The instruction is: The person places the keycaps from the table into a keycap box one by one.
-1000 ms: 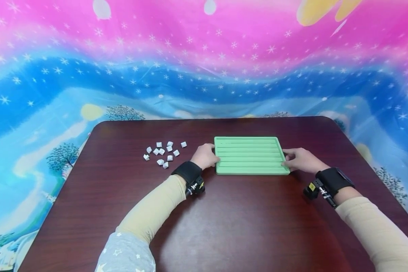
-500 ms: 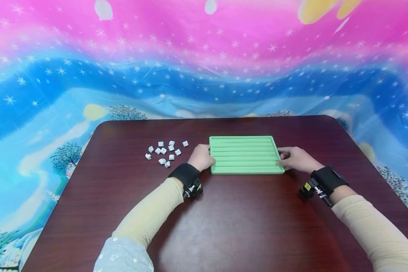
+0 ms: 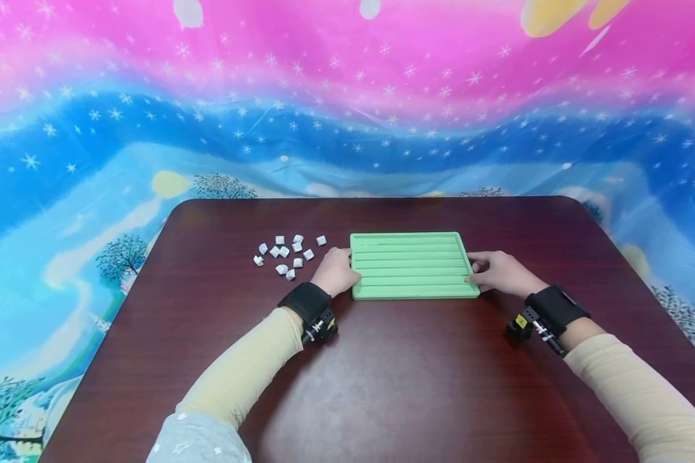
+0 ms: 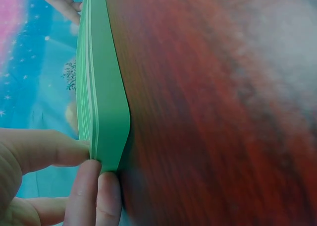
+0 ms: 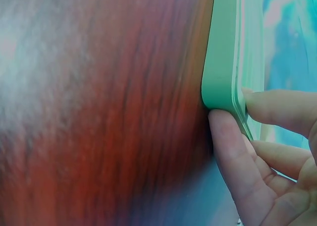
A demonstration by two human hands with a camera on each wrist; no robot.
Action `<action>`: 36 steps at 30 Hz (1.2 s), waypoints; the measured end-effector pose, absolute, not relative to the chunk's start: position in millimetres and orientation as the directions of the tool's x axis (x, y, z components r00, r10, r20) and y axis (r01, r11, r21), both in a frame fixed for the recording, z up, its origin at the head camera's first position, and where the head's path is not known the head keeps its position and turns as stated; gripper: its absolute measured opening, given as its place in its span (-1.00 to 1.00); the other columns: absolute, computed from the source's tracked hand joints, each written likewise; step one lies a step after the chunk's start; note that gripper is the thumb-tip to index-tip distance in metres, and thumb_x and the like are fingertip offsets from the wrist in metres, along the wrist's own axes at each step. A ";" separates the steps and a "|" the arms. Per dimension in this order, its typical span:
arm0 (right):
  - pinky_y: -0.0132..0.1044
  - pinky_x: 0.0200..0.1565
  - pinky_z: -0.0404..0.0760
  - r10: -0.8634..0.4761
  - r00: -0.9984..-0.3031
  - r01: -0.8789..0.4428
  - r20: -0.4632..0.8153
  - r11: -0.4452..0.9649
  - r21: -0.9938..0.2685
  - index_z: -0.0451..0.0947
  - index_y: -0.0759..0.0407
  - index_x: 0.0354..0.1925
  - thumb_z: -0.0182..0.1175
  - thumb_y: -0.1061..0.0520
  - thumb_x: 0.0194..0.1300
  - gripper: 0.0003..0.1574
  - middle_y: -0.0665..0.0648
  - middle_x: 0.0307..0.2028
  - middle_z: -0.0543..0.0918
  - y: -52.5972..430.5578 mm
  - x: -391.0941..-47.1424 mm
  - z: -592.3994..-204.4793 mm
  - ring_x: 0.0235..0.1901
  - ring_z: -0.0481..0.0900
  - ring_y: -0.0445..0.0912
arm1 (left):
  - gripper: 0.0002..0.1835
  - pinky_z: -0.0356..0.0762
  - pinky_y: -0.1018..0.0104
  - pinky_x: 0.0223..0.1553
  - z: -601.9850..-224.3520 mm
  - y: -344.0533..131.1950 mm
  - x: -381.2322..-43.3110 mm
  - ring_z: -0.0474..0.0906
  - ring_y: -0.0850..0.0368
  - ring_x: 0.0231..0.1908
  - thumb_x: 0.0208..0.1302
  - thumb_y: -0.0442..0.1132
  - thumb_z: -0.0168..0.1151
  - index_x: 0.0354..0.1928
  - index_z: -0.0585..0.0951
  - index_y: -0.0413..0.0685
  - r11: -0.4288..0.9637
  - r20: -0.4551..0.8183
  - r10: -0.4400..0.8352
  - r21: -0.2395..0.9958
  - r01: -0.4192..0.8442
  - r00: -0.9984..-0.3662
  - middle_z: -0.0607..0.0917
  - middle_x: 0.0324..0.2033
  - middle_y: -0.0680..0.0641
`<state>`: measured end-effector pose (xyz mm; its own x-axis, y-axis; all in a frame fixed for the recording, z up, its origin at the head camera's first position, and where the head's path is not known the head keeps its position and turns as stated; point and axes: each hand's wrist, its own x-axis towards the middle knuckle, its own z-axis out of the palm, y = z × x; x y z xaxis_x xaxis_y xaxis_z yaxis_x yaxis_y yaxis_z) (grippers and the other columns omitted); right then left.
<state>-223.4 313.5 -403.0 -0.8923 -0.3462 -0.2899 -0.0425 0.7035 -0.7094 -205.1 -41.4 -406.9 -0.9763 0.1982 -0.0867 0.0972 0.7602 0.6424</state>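
Note:
A pale green rectangular tray [image 3: 412, 281] with several parallel ridges running its length lies on the dark wooden table. My left hand [image 3: 336, 271] grips its left end, with the thumb on the rim and other fingers against the outer wall. At the opposite end, my right hand [image 3: 502, 272] pinches the rim between thumb and fingers. The wrist views show the tray's side wall [image 4: 111, 102] close to the tabletop, with fingertips [image 5: 225, 124] against its corner. No pieces lie in the tray.
Several small white block-like pieces [image 3: 298, 263] lie scattered on the table [image 3: 417, 386], left of the tray and just beyond my left hand. Behind the table's far edge hangs a pink and blue patterned cloth [image 3: 347, 96].
Both hands have slid the tray a short way left, closer to the white pieces. Their grip on its two ends looks the same. The head view has shifted slightly.

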 end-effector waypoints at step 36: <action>-0.21 -0.14 0.72 -0.403 -0.869 -0.013 -0.288 0.600 -0.800 0.07 0.46 0.53 0.26 0.22 0.45 -0.11 0.34 -0.07 0.51 286.3 -206.5 -411.2 -0.15 0.71 0.01 | -0.28 0.38 0.21 -0.16 -409.3 -84.6 -182.1 0.42 -0.05 -0.14 0.26 -0.41 0.31 0.45 0.32 -0.44 0.744 -0.153 0.181 0.668 0.033 -0.972 0.57 0.05 -0.32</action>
<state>-206.5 286.3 -411.2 -0.8689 -0.4027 -0.2877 -0.0131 0.5999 -0.8000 -182.1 -84.6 -409.3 -0.9715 0.1806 -0.1534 0.0328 0.7436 0.6678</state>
